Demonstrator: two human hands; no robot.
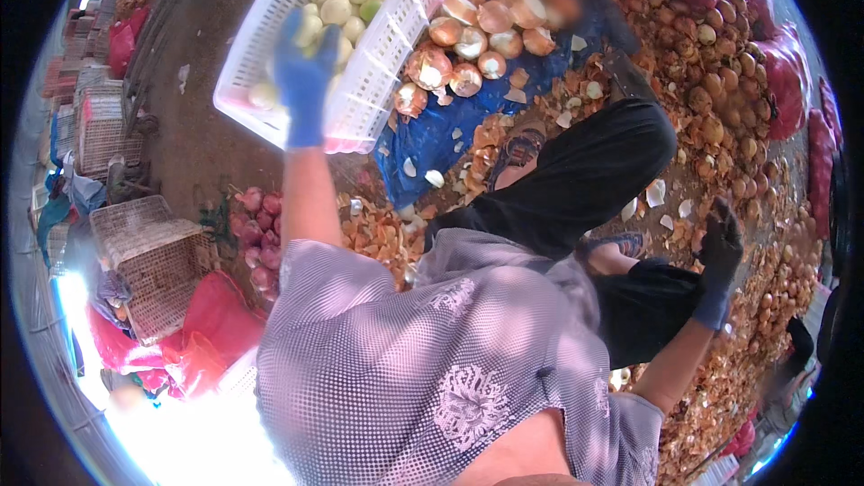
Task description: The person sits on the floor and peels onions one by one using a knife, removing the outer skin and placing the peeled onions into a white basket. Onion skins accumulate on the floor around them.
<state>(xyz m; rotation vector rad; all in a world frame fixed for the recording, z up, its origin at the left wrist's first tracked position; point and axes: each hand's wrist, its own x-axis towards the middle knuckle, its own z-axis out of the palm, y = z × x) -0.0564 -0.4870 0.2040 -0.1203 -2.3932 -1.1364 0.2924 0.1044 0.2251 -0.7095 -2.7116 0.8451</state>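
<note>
My left hand (307,74), in a blue glove, is blurred over the near left part of a white plastic crate (385,74). Its fingers are apart and point at the peeled onions (335,10) inside; whether it touches one is not plain. Right of the crate, unpeeled onions with cut ends (496,17) lie on a blue plastic sheet (472,104). My right hand (721,250), in a dark, soiled glove with a blue cuff, is off to the right beside my knee, over ground strewn with skins. Its fingers are partly bent, and their grip cannot be made out.
A large heap of onions (715,88) and red mesh sacks (783,81) lie along the right. Loose onion skins (378,236) cover the ground by my legs. Red onions (260,236) are piled left of my left arm, near an empty plastic crate (158,277) and red sacking (223,310).
</note>
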